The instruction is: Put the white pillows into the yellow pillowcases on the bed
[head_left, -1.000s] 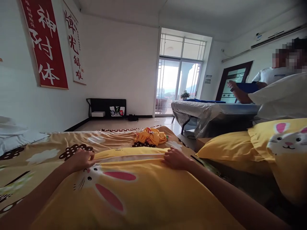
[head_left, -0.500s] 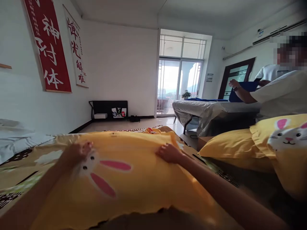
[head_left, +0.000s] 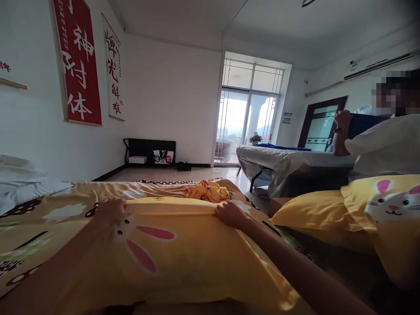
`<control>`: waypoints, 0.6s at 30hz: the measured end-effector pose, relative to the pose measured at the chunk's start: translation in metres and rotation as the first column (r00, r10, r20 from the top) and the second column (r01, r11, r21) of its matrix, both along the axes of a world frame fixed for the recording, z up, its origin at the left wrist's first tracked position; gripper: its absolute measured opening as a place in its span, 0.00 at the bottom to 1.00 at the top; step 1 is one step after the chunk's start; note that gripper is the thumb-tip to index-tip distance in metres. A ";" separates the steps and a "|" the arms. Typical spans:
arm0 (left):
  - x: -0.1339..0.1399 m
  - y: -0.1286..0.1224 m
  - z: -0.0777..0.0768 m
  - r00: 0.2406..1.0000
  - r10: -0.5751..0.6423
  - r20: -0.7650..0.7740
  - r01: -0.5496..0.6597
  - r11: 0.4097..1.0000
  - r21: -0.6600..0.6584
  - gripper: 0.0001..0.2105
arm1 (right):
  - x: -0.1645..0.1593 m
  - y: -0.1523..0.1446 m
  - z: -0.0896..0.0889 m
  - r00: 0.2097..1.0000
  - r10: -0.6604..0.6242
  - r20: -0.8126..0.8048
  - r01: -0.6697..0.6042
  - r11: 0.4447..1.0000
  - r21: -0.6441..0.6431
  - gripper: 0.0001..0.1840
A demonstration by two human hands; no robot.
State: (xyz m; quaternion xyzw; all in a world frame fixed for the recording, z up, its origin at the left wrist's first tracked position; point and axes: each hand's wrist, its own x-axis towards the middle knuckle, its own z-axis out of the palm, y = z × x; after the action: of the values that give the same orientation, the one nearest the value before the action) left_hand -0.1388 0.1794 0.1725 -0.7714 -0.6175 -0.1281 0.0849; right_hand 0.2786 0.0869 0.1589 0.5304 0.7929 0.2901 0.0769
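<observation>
A yellow pillowcase [head_left: 197, 249] with a white rabbit face and pink ears stretches between my hands, low in the view. My left hand [head_left: 110, 213] is closed on its far left part, beside the rabbit's face. At the far right part, my right hand [head_left: 230, 214] grips the cloth with curled fingers. Between the two hands the fabric is pulled into a straight fold. Beneath it lies a patterned bedsheet [head_left: 65, 212] in tan, brown and green. Just beyond the pillowcase sits a crumpled orange cloth [head_left: 210, 191].
To the right rest a yellow pillow [head_left: 318, 210] and another rabbit-print pillow [head_left: 393, 205]. White bedding [head_left: 22, 183] lies at the left. A plastic-covered table [head_left: 288, 157] stands farther back, where a person [head_left: 383, 140] holds up dark blue cloth. A low black shelf [head_left: 151, 151] is against the wall.
The pillowcase's far edge has dropped, showing more of the orange cloth and bedsheet beyond. Both hands keep their grip. The other person's raised hand has shifted right, and the camera view has tilted.
</observation>
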 end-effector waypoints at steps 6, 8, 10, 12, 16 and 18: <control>0.001 -0.014 0.052 0.988 0.144 0.056 -0.154 0.896 0.416 0.15 | -0.001 0.022 0.041 0.999 -0.035 -0.027 0.039 0.990 0.134 0.21; -0.003 -0.016 0.055 0.992 0.113 -0.051 -0.083 0.909 0.409 0.09 | -0.006 0.024 0.034 1.000 0.012 -0.005 -0.012 0.998 0.055 0.17; -0.010 -0.015 0.055 0.987 0.100 -0.123 -0.051 0.934 0.353 0.05 | -0.006 0.025 0.035 0.998 0.058 0.005 -0.058 0.998 0.012 0.14; -0.018 -0.012 0.051 0.984 0.144 -0.106 -0.096 0.925 0.368 0.07 | -0.001 0.027 0.044 0.997 0.075 -0.006 -0.075 0.996 0.050 0.16; -0.016 -0.002 0.005 0.978 0.188 -0.087 -0.145 0.923 0.357 0.20 | 0.001 0.028 0.027 0.993 0.036 -0.113 -0.031 0.999 0.042 0.22; -0.004 0.004 -0.038 0.989 0.068 -0.134 -0.043 0.983 0.180 0.20 | -0.009 0.024 -0.014 0.988 -0.008 -0.151 -0.007 0.995 -0.099 0.21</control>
State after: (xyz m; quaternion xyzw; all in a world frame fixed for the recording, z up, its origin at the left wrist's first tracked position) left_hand -0.1430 0.1829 0.1347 -0.7504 -0.6175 -0.1258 0.1996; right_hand 0.2694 0.1113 0.1452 0.5466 0.8097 0.2090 0.0429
